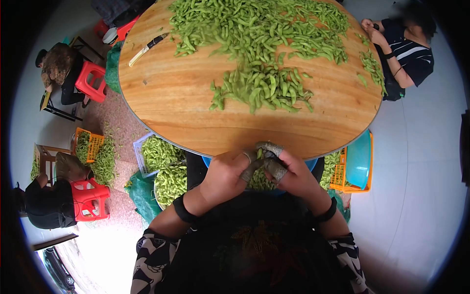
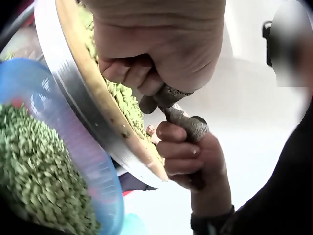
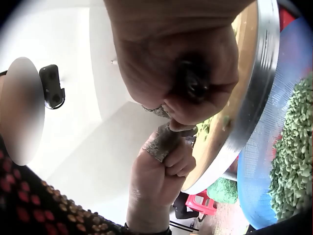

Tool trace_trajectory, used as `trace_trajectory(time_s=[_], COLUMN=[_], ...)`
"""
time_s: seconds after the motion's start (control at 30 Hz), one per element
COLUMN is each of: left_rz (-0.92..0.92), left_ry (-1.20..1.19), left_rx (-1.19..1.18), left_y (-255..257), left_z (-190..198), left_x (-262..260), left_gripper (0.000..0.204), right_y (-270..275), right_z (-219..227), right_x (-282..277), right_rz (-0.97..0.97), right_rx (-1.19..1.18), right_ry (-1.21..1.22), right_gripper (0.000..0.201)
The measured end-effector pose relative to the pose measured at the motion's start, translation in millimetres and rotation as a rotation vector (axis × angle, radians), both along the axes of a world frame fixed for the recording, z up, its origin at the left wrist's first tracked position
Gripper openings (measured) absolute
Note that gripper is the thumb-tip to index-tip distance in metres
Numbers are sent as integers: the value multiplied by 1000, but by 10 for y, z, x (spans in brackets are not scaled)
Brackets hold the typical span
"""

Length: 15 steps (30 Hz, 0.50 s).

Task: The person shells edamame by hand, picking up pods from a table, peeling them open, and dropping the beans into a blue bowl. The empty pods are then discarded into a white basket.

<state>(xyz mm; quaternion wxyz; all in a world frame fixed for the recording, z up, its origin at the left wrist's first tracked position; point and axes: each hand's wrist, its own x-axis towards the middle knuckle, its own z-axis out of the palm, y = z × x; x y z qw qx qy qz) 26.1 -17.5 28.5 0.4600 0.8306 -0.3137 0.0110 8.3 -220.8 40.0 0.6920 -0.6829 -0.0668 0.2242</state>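
Speckled pink flooring (image 1: 121, 198) is running past red plastic stools (image 1: 89, 81) toward a round wooden table (image 1: 196, 125), where a broad heap of green soybean pods (image 1: 235, 24) is lying at the far side and a smaller pile (image 1: 264, 88) is sitting nearer. A knife (image 1: 149, 48) is resting on the left part, well apart from the hands.

Just off the table's near edge, the left hand (image 1: 220, 177) and right hand (image 1: 295, 180) are coming together, their covered fingertips pinching a soybean pod (image 1: 259, 153); which fingers are bearing most of the grip, I cannot tell. Something dark and glossy is showing inside the curled right hand, too hidden to name. Below, a blue plastic basket (image 2: 105, 178) is holding loose green beans (image 2: 39, 181).

My main worry is aim: with the pinch happening above the basket and close to the table edge, a bean squeezed hard or at a slant could be shooting past the rim onto lap or floor. Worn-looking coverings (image 1: 275, 169) on the fingers could be dulling touch, so the pod could be slipping or a bean could be getting crushed. Fingers crowding this tightly could also be knocking each other and letting bits of shell drop among the beans.
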Motion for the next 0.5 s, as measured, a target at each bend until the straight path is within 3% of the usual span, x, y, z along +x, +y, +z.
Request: trace_trajectory(time_s=[0.03,0.07,0.13,0.17,0.23,0.27,0.33,0.37,0.43,0.47,0.5], left_rz=[19,18,-58,-57,-235,-234,-61,-62,-22,-25,-4], left_ry=[-59,-57,1014,1020,1391,1391,1194,1194,95,98,-140], left_rx=[-65,-64,-609,-605,-990,-990,-648,-645,46,50,181], left_y=[-11,7,75,97,111,100,53,56,82,73,51], left_z=[-21,-23,-24,-49,-93,-78,1,4,9,45,123], left_x=[-8,-30,-74,-77,-46,-38,-16,7,31,38,48], left_gripper=[14,14,7,7,9,9,14,14,17,17,18], right_y=[-6,-13,-23,-23,-27,-29,-28,-24,0,7,11], right_z=[-14,7,69,48,15,56,183,182,170,174,192], right_x=[7,0,-18,-32,-35,-24,1,0,-29,-45,-56], right_rz=[10,10,41,38,52,52,4,2,-29,-31,-32], right_rx=[144,146,321,325,571,571,426,429,190,195,140], right_ry=[199,201,465,469,659,660,631,630,519,522,441], right_gripper=[44,44,39,39,35,35,31,31,30,30,31])
